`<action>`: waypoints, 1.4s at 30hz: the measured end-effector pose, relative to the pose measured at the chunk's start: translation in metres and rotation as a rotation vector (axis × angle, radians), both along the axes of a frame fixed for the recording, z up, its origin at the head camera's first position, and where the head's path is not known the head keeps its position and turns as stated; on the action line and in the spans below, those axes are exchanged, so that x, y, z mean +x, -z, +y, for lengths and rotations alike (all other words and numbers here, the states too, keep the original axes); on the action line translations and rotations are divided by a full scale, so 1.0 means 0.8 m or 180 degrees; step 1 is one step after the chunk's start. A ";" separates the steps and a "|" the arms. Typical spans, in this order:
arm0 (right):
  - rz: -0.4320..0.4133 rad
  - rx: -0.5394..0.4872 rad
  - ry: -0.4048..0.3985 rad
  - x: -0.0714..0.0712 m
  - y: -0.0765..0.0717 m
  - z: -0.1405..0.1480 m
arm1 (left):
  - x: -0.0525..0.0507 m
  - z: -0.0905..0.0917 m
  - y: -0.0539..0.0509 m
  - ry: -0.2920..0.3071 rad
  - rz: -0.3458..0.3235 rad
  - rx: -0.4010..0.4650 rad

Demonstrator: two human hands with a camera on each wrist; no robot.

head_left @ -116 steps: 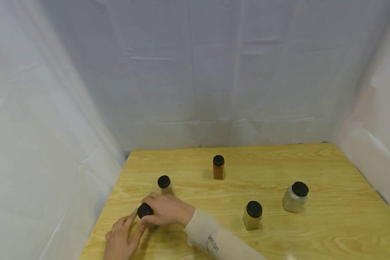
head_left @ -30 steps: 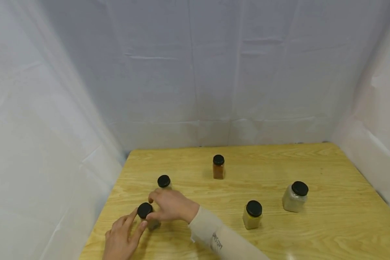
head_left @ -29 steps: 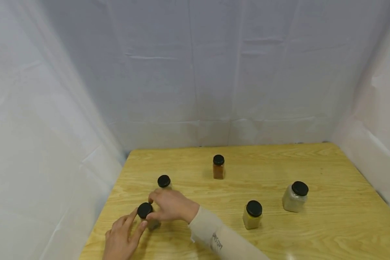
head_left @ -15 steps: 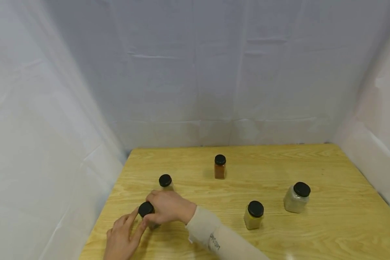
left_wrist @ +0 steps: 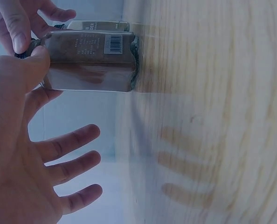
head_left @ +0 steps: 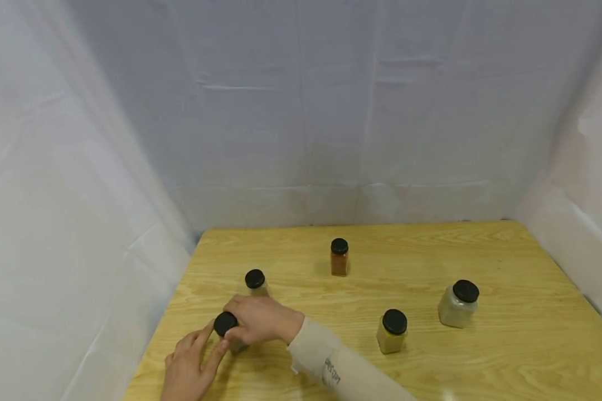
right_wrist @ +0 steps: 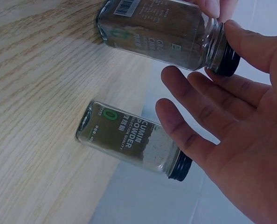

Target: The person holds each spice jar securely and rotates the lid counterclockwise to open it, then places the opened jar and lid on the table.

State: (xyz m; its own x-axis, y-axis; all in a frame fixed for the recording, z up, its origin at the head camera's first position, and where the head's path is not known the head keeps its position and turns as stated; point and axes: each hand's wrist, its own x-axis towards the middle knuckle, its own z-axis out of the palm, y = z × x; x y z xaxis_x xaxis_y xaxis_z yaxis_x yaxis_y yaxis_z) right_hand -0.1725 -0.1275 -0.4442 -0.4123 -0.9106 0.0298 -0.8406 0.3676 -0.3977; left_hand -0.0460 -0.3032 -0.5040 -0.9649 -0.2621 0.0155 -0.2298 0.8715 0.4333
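Observation:
At the left front of the table, an upright glass spice jar (head_left: 238, 347) of brown powder stands between both hands. My left hand (head_left: 188, 367) holds the upper jar between thumb and index finger; its other fingers spread free in the left wrist view. From the right side, my right hand (head_left: 267, 319) pinches the black screw lid (right_wrist: 229, 60) between thumb and fingers. The lid sits on the jar's neck. Just behind the right hand is a second jar (right_wrist: 129, 137), labelled cumin powder, its lower part hidden by that hand in the head view.
A red-brown spice jar (head_left: 339, 262) stands toward the back of the wooden table (head_left: 301, 245). Farther right are a jar with yellowish contents (head_left: 391, 337) and a wider pale jar (head_left: 455, 307). White sheeting (head_left: 301, 139) encloses the back and sides.
A second ago the right fingers were spread off the lid; they have closed in on it again. The left hand and the jars have stayed in place.

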 end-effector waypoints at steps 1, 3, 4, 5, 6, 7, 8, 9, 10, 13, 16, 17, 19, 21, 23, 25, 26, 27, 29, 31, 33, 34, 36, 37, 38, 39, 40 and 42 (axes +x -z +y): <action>-0.0042 -0.0013 -0.0013 0.000 0.000 0.001 | 0.000 0.000 0.000 -0.0002 0.0010 -0.0001; -0.0148 -0.0030 -0.0051 -0.001 0.000 0.002 | 0.000 0.000 -0.001 -0.0009 0.0028 0.0000; -0.0196 -0.0031 -0.0068 -0.001 0.000 0.003 | 0.000 0.000 -0.002 -0.0014 0.0029 0.0003; -0.0252 -0.0026 -0.0080 -0.001 -0.001 0.003 | 0.000 0.001 -0.002 -0.0024 0.0021 0.0011; -0.0292 -0.0015 -0.0094 -0.002 -0.001 0.003 | 0.000 0.001 -0.003 -0.0033 0.0010 0.0021; -0.0321 0.0005 -0.0098 -0.002 -0.001 0.004 | 0.000 0.000 -0.003 -0.0039 -0.0006 0.0032; -0.0339 0.0027 -0.0091 -0.002 -0.001 0.004 | 0.001 0.000 -0.003 -0.0041 -0.0021 0.0035; -0.0349 0.0048 -0.0066 -0.002 -0.001 0.004 | 0.001 0.000 -0.004 -0.0041 -0.0047 0.0036; -0.0347 0.0059 -0.0040 -0.002 -0.001 0.004 | 0.001 0.000 -0.004 -0.0037 -0.0072 0.0031; -0.0255 0.0040 0.0078 -0.001 0.000 0.002 | 0.000 0.000 -0.006 -0.0027 -0.0141 0.0020; 0.0068 -0.0001 0.0190 0.001 0.001 -0.003 | -0.001 0.000 -0.008 -0.0039 -0.0201 0.0023; 0.0196 -0.0008 0.0218 0.001 0.001 -0.005 | -0.001 0.001 -0.008 -0.0047 -0.0200 0.0026; 0.0459 0.0017 0.0258 0.004 0.001 -0.008 | 0.000 0.001 -0.007 -0.0049 -0.0177 0.0022; 0.0643 0.0050 0.0263 0.006 0.000 -0.010 | 0.000 0.001 -0.006 -0.0045 -0.0146 0.0012; 0.0715 0.0061 0.0264 0.007 0.000 -0.011 | 0.001 0.002 -0.005 -0.0035 -0.0110 -0.0008; 0.0714 0.0046 0.0250 0.007 0.000 -0.012 | 0.000 0.002 -0.005 -0.0037 -0.0118 -0.0005; 0.0686 0.0032 0.0233 0.006 0.001 -0.012 | 0.000 0.002 -0.005 -0.0040 -0.0123 -0.0002; 0.0653 0.0012 0.0223 0.006 0.001 -0.012 | 0.000 0.002 -0.005 -0.0044 -0.0124 0.0001; 0.0606 -0.0016 0.0196 0.005 0.001 -0.012 | 0.000 0.002 -0.006 -0.0051 -0.0126 -0.0001; 0.0553 -0.0035 0.0164 0.005 0.001 -0.012 | 0.000 0.002 -0.005 -0.0054 -0.0118 -0.0005; 0.0520 -0.0057 0.0134 0.005 0.000 -0.011 | 0.000 0.001 -0.005 -0.0055 -0.0102 -0.0020; 0.0514 -0.0063 0.0116 0.005 0.000 -0.010 | 0.000 0.001 -0.004 -0.0057 -0.0098 -0.0028; 0.0509 -0.0088 0.0075 0.005 -0.001 -0.009 | 0.000 0.001 -0.003 -0.0060 -0.0090 -0.0041; 0.0514 -0.0096 0.0055 0.005 -0.001 -0.009 | -0.001 0.001 -0.003 -0.0062 -0.0088 -0.0047; 0.0513 -0.0105 0.0034 0.005 -0.001 -0.009 | -0.001 0.000 -0.002 -0.0060 -0.0091 -0.0051; 0.0512 -0.0107 0.0014 0.005 -0.001 -0.008 | -0.001 0.000 -0.002 -0.0055 -0.0093 -0.0054; 0.0501 -0.0105 -0.0002 0.005 -0.001 -0.008 | -0.001 0.000 -0.002 -0.0052 -0.0101 -0.0050; 0.0480 -0.0101 -0.0024 0.005 -0.001 -0.009 | -0.002 0.000 -0.002 -0.0037 -0.0104 -0.0046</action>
State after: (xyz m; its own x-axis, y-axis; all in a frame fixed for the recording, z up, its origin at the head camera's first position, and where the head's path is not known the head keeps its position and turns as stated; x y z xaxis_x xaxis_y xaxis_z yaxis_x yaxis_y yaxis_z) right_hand -0.1686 -0.1347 -0.4437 -0.3941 -0.9112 0.1198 -0.8945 0.3503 -0.2779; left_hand -0.0476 -0.3034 -0.5022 -0.9619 -0.2732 -0.0123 -0.2538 0.8747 0.4129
